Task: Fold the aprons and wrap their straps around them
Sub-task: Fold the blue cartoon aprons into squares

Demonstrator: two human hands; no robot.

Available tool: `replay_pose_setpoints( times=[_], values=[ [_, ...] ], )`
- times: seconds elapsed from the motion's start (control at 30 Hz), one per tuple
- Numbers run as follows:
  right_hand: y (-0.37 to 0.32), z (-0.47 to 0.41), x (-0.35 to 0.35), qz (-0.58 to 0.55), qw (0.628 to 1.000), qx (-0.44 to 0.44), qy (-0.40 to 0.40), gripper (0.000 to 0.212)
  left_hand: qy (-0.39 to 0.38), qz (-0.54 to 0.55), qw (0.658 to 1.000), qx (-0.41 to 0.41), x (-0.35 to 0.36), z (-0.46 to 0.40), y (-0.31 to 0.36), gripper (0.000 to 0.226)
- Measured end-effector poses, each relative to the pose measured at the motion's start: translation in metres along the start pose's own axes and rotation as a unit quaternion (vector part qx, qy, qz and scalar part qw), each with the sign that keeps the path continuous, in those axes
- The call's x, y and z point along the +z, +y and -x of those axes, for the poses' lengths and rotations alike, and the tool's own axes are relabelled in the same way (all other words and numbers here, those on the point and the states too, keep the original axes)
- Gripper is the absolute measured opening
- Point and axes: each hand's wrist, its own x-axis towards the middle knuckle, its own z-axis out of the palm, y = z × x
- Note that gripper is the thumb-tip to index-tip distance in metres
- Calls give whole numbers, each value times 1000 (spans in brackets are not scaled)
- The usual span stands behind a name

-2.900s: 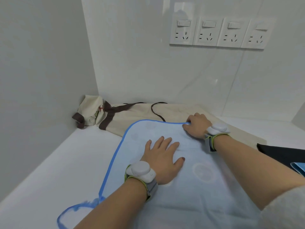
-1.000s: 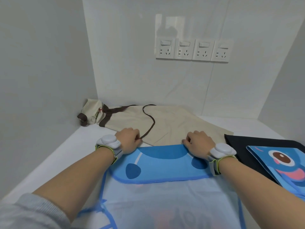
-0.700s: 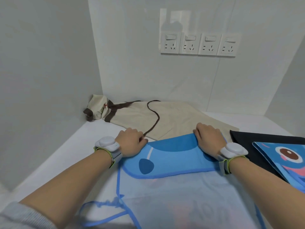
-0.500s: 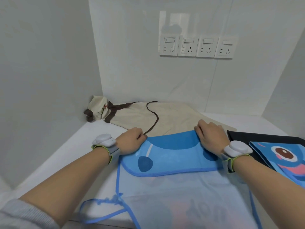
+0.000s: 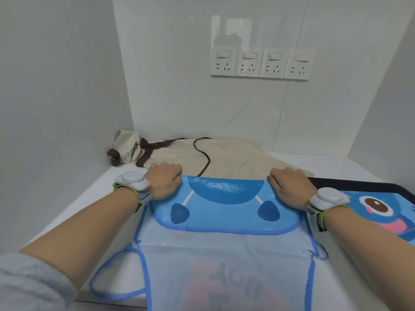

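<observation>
Grey sleeves (image 5: 33, 281), white wrist devices (image 5: 133, 179) on green-edged grey straps (image 5: 316, 217).

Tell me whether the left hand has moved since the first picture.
Yes. The left hand went from the apron's middle to the blue apron's far left corner, nearer the beige apron.

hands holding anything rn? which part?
Both hold the blue apron at its far folded edge: left hand on the left corner, right hand on the right corner.
</observation>
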Motion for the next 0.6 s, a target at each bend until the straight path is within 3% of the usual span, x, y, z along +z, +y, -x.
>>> replay_pose_setpoints(
  times=[0.17, 0.37, 0.6],
  values=[
    [0, -24, 2, 15, 1000, 23, -1, 22, 48, -11, 998, -25, 5, -19, -6, 18],
    [3, -70, 19, 60, 997, 53, -14, 28, 113, -22, 991, -73, 18, -50, -22, 23],
    [-4, -99, 48, 52, 996, 71, 4, 25, 117, -12, 988, -103, 47, -64, -30, 31]
  ],
)
